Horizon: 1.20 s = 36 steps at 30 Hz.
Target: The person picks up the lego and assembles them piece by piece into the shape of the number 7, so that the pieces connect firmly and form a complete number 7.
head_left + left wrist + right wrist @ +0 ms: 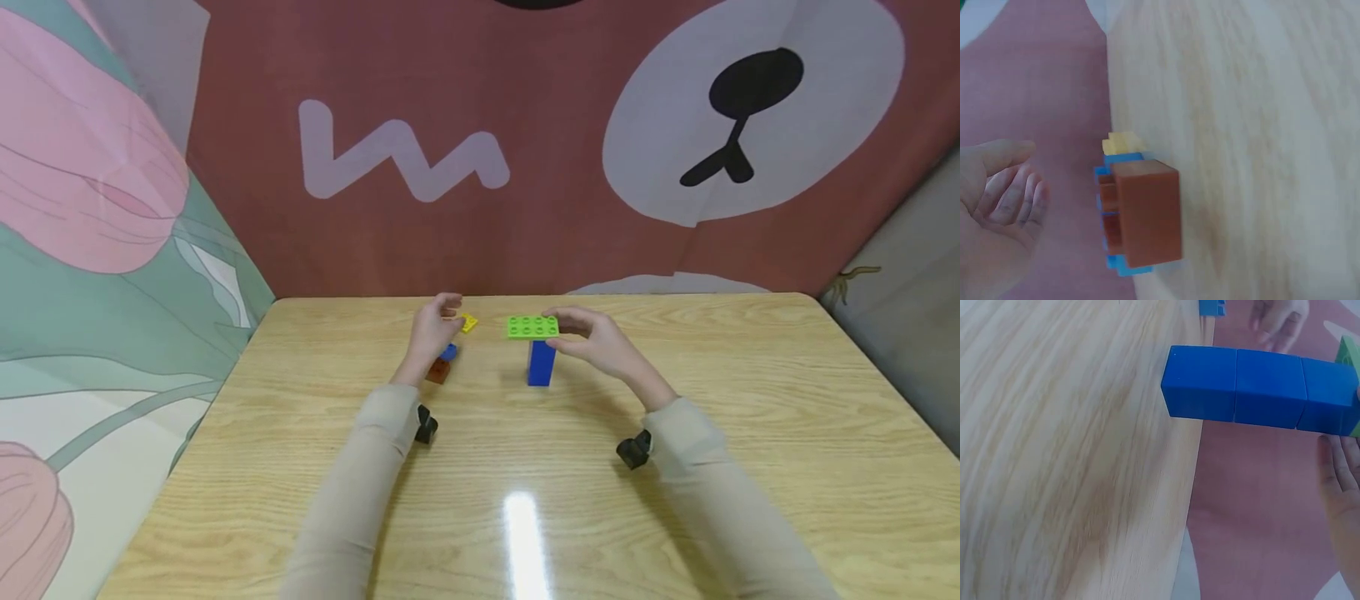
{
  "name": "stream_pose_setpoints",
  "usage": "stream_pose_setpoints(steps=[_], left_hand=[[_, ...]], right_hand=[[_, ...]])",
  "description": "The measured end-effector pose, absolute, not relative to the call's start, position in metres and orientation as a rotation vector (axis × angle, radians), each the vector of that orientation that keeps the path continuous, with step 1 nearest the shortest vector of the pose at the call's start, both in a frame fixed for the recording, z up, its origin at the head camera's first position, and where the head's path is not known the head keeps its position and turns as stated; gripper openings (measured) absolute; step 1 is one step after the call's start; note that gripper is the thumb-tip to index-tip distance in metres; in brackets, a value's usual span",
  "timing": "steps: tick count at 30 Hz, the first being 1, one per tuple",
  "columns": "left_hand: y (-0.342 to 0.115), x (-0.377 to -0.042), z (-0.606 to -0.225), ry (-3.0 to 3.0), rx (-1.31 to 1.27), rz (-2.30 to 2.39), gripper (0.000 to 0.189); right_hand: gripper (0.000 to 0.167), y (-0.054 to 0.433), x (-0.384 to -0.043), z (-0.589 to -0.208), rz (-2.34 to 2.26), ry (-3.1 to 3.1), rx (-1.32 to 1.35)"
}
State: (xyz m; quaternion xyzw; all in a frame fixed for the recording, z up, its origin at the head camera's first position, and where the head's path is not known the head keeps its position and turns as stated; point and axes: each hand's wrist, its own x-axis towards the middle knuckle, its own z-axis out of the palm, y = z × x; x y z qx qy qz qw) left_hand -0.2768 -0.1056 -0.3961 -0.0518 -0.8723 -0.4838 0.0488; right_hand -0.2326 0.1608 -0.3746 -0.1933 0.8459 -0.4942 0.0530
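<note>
A stack of three blue bricks [1235, 387] stands upright on the table, with a bright green eight-stud brick [533, 327] on top, reaching out past its left side. My right hand [596, 337] pinches the right end of the green brick between thumb and fingers. To the left, my left hand [433, 333] hovers with loosely bent fingers and nothing in its grasp. Below and beside it are a brown brick [1150, 215], a blue brick [448, 352] partly hidden, and a yellow brick [468, 322].
The wooden table [480, 450] ends just behind the bricks, where a reddish-brown printed cloth [420, 242] hangs. Each wrist carries a small black camera.
</note>
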Motion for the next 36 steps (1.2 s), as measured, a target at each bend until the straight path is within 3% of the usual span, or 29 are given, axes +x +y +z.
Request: stream_pose_setpoints(steps=[14, 36], left_hand=[[-0.103, -0.293, -0.424, -2.782, -0.085, -1.442, 0.041], [-0.105, -0.300, -0.425, -2.955, -0.073, -1.177, 0.052]], right_hand=[[0.046, 0.165, -0.232, -0.383, -1.545, 2.533, -0.552], [0.046, 0.157, -0.234, -0.379, -1.561, 2.510, -0.565]])
